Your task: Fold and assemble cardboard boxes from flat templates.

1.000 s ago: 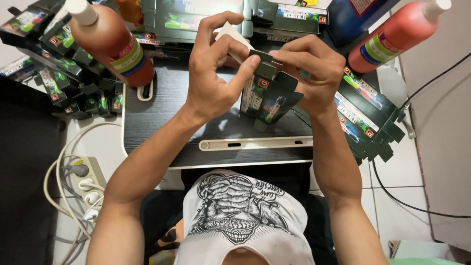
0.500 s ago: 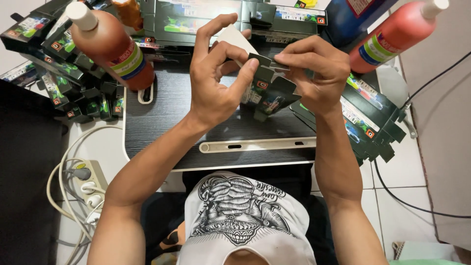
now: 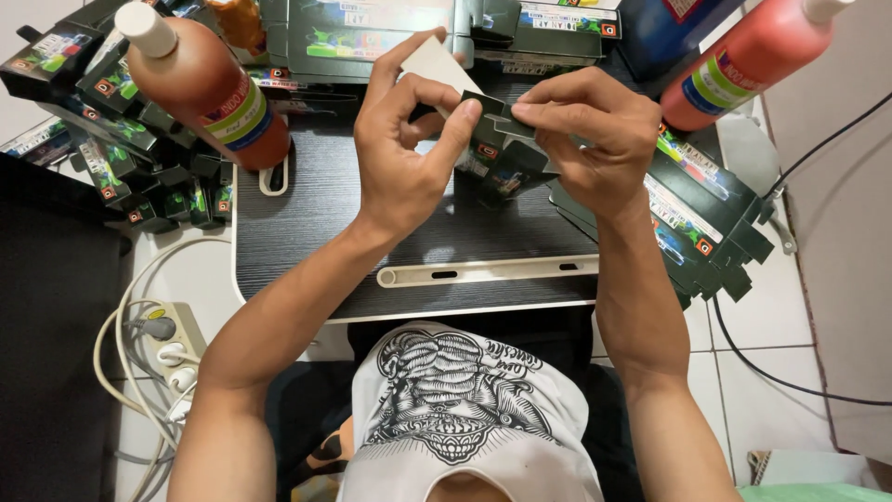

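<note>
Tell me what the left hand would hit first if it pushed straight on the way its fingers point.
Probably the right hand: the left hand points its fingers toward it across the small dark carton both hands hold. The carton's flap sits between them, so it would likely press that first.

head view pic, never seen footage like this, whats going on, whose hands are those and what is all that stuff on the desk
The camera sits on a person's head and looks straight down, so the arms reaching up the picture are that person's own, and the white printed shirt at the bottom is their chest. There is no machine here, only two bare hands. The left hand and right hand together pinch a small dark green carton, unfolded at its flaps, above a dark desk. Stacks of flat cartons of the same kind lie right and left. Two red-orange bottles stand at the far corners, one left, one right. A power strip with cables lies on the floor.
</note>
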